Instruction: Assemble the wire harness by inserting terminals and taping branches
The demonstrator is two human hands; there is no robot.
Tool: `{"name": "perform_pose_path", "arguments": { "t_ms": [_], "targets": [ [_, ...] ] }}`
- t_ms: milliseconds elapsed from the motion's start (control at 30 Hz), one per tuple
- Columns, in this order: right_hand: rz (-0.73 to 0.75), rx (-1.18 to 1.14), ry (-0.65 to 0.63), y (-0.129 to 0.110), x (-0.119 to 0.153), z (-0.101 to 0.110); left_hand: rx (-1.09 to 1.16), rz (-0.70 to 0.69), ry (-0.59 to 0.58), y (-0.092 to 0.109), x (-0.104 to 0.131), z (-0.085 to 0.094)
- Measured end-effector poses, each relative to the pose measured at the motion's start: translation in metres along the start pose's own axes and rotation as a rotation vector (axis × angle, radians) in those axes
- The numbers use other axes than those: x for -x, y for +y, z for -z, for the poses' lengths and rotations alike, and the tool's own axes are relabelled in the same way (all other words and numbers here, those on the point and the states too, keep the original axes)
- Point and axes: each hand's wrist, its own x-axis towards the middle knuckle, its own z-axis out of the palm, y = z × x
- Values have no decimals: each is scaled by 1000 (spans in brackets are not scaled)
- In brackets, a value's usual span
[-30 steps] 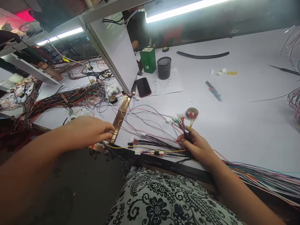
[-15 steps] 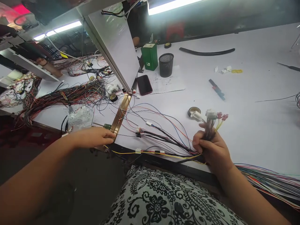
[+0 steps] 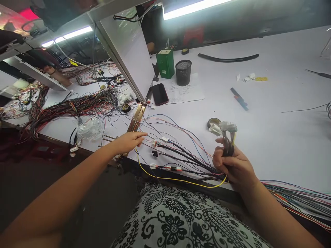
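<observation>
Bright overhead tube (image 3: 196, 6) glare — edges warped

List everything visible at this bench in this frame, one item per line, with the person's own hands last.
wire bundle: one, dark wires ending in white connectors, upright in the right fist
loose wires: many, mixed colours, spread between the hands
yellow wire: one, sagging along the near table edge
tape roll: one, dark, behind the connectors
phone: one, black, beside the divider
mesh cup: one, black, far centre
green box: one, left of the cup
paper sheet: one, white, under the cup
table: one, white
left hand: fingers extended toward the loose wires
right hand: closed round the bundle
</observation>
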Motion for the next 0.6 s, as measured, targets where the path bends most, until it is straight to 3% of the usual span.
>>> {"name": "perform_pose_path", "arguments": {
  "t_ms": [167,367,500,600],
  "targets": [
    [36,139,51,-2,0,2,-51,59,-74,-4,-7,-10],
    [127,50,141,-3,-2,6,20,202,-101,-10,17,-1],
    [149,-32,152,-5,-3,6,153,146,20,-11,47,15],
    [142,-6,150,-4,-5,4,364,68,193,-20,79,25]
  ]
}}
